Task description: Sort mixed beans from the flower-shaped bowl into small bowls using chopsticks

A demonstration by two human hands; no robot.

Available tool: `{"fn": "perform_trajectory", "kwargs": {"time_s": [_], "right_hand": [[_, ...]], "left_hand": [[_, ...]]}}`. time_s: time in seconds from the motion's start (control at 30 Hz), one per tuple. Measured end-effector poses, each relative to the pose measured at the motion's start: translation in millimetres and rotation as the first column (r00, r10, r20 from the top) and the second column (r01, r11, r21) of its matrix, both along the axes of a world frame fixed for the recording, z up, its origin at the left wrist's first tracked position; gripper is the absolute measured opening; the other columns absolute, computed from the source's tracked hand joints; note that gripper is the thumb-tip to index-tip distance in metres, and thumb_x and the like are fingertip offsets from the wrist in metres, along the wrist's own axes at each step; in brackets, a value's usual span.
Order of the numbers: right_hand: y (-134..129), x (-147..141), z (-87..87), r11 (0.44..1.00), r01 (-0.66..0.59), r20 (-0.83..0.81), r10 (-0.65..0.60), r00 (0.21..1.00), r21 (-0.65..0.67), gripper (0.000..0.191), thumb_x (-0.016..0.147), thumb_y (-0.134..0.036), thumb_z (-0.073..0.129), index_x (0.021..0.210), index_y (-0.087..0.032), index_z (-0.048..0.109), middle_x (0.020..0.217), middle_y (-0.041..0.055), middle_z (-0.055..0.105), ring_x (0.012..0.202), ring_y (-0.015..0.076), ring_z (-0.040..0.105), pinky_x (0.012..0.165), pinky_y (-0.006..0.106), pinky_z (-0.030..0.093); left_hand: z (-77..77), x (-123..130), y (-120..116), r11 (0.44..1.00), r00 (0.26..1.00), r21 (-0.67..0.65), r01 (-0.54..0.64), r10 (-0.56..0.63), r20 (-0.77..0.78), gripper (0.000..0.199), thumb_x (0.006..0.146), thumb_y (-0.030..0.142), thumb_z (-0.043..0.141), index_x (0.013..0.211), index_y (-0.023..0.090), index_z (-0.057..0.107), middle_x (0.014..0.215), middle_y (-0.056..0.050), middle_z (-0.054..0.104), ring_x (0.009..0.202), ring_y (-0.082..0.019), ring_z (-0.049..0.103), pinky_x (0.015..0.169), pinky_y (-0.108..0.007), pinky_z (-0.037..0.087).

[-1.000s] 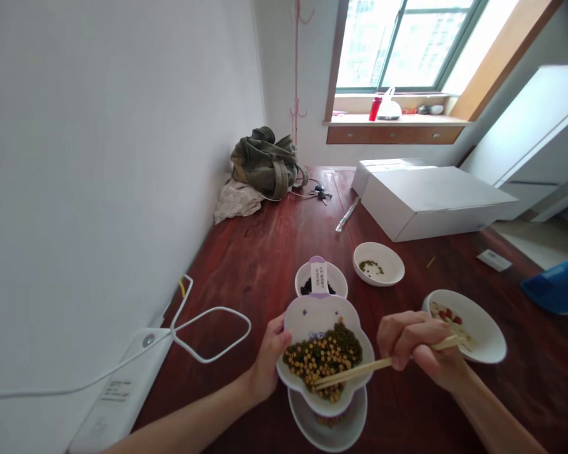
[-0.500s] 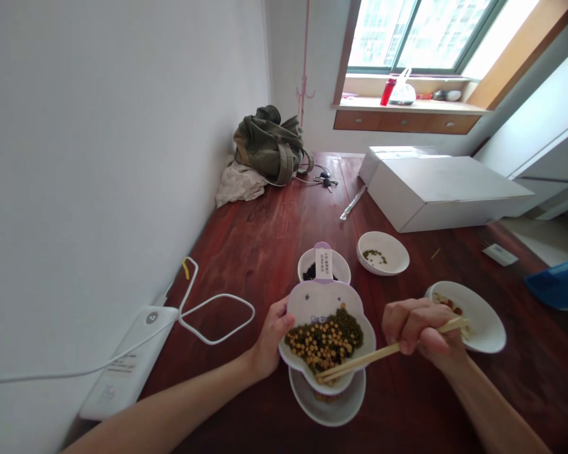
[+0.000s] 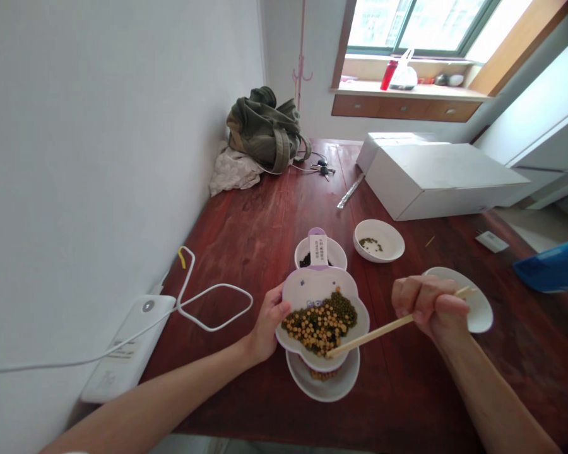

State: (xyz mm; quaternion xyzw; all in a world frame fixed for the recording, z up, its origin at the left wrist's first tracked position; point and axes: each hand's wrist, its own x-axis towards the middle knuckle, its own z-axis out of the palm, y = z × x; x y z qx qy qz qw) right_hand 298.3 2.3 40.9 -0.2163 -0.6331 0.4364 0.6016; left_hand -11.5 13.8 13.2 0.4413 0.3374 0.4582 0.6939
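Your left hand (image 3: 267, 318) grips the left side of a white, cloud-shaped bowl with a purple rim (image 3: 307, 287), thumb at its edge. Your right hand (image 3: 430, 309) is closed around pale wooden chopsticks (image 3: 383, 329); their tips reach the near edge of the mixed yellow and green beans (image 3: 315, 331) in that bowl. The step in hand looks like working the chopsticks among the beans. A next move seems to call for a steady bowl and fine control at the tips, since the beans are small and round and could roll.

Just under the near side sits a round white bowl holding yellow beans (image 3: 329, 391). Beyond the far side is a white bowl of dark contents (image 3: 338, 252); to its right, a white bowl with a few green beans (image 3: 392, 239). Another white bowl (image 3: 480, 309) lies right, partly behind your right hand, on the red-brown wooden desk (image 3: 246, 233).
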Motion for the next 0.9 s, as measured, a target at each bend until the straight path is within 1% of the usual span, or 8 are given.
{"fn": "perform_trajectory", "kwargs": {"time_s": [0.1, 0.23, 0.3, 0.4, 0.53, 0.63, 0.77, 0.9], "right_hand": [[2.1, 2.3, 9.1, 1.0, 0.015, 0.038, -0.016, 0.999, 0.024, 0.056, 0.103, -0.065, 0.065, 0.07, -0.022, 0.078, 0.059, 0.0048, 0.068, 0.049, 0.019, 0.063, 0.045, 0.033, 0.048], [8.7, -0.8, 26.0, 1.0, 0.004, 0.124, -0.005, 0.992, 0.009, 0.058, 0.102, -0.065, 0.067, 0.067, -0.02, 0.078, 0.062, 0.0064, 0.07, 0.052, 0.0176, 0.063, 0.048, 0.032, 0.047], [15.9, -4.9, 38.8, 1.0, -0.014, 0.168, 0.015, 0.986, -0.005, 0.06, 0.1, -0.067, 0.07, 0.062, -0.02, 0.076, 0.059, 0.0054, 0.066, 0.053, 0.0168, 0.062, 0.049, 0.031, 0.046], [28.6, -14.8, 63.3, 0.998, -0.068, 0.218, 0.068, 0.974, -0.01, 0.064, 0.099, -0.068, 0.071, 0.058, -0.019, 0.073, 0.06, 0.0047, 0.065, 0.055, 0.014, 0.062, 0.049, 0.027, 0.044], [38.1, -29.0, 88.8, 0.977, -0.155, 0.252, 0.114, 0.961, 0.147, 0.067, 0.107, -0.062, 0.062, 0.056, -0.019, 0.067, 0.058, 0.0014, 0.062, 0.054, 0.01, 0.059, 0.05, 0.022, 0.043], [38.1, -33.7, 89.7, 0.967, -0.147, 0.204, 0.104, 0.973, 0.209, 0.065, 0.11, -0.058, 0.059, 0.059, -0.019, 0.068, 0.056, 0.0002, 0.06, 0.054, 0.0102, 0.06, 0.049, 0.021, 0.042], [35.1, -32.7, 76.4, 0.979, -0.127, 0.242, 0.086, 0.966, 0.161, 0.066, 0.109, -0.06, 0.06, 0.059, -0.019, 0.068, 0.054, -0.0002, 0.059, 0.05, 0.0089, 0.058, 0.047, 0.021, 0.04], [34.9, -31.1, 69.0, 0.986, -0.119, 0.262, 0.085, 0.961, 0.116, 0.067, 0.109, -0.062, 0.058, 0.058, -0.019, 0.067, 0.053, -0.0006, 0.057, 0.049, 0.0095, 0.059, 0.047, 0.022, 0.041]], "left_hand": [[-1.6, 1.9, 0.2, 1.0, 1.0, 0.008, -0.016, 0.016, 0.02, 0.053, 0.08, 0.07, 0.084, 0.095, 0.019, 0.085, 0.099, -0.011, 0.085, 0.114, -0.038, 0.077, 0.101, -0.048, 0.062], [-6.1, 6.6, -0.6, 0.993, 0.993, -0.037, -0.112, 0.113, 0.037, 0.045, 0.079, 0.064, 0.084, 0.095, 0.023, 0.082, 0.088, -0.005, 0.083, 0.108, -0.033, 0.079, 0.091, -0.04, 0.064], [-9.8, 8.3, 0.5, 0.99, 0.99, -0.02, -0.138, 0.138, 0.04, 0.043, 0.077, 0.062, 0.086, 0.091, 0.022, 0.08, 0.08, -0.003, 0.081, 0.098, -0.032, 0.08, 0.084, -0.038, 0.064], [-13.7, 9.4, 3.1, 0.988, 0.986, -0.041, -0.151, 0.154, 0.062, 0.043, 0.076, 0.062, 0.085, 0.087, 0.021, 0.078, 0.071, -0.001, 0.077, 0.091, -0.031, 0.08, 0.083, -0.039, 0.065], [-12.4, 9.9, 4.5, 0.992, 0.989, -0.037, -0.121, 0.124, 0.086, 0.041, 0.076, 0.059, 0.086, 0.079, 0.02, 0.073, 0.065, -0.002, 0.073, 0.097, -0.034, 0.081, 0.091, -0.043, 0.065], [-8.8, 10.6, 3.2, 0.992, 0.988, -0.048, -0.119, 0.123, 0.088, 0.045, 0.075, 0.06, 0.087, 0.069, 0.023, 0.062, 0.067, -0.002, 0.073, 0.103, -0.035, 0.081, 0.092, -0.042, 0.065], [-4.9, 11.2, 1.5, 0.992, 0.988, -0.081, -0.097, 0.106, 0.108, 0.051, 0.075, 0.06, 0.088, 0.064, 0.024, 0.053, 0.071, -0.005, 0.074, 0.11, -0.038, 0.08, 0.094, -0.045, 0.066], [-3.9, 11.7, 0.6, 0.983, 0.987, -0.131, -0.128, 0.14, 0.083, 0.048, 0.072, 0.058, 0.089, 0.063, 0.026, 0.054, 0.071, -0.006, 0.074, 0.115, -0.04, 0.079, 0.094, -0.046, 0.067]]}}
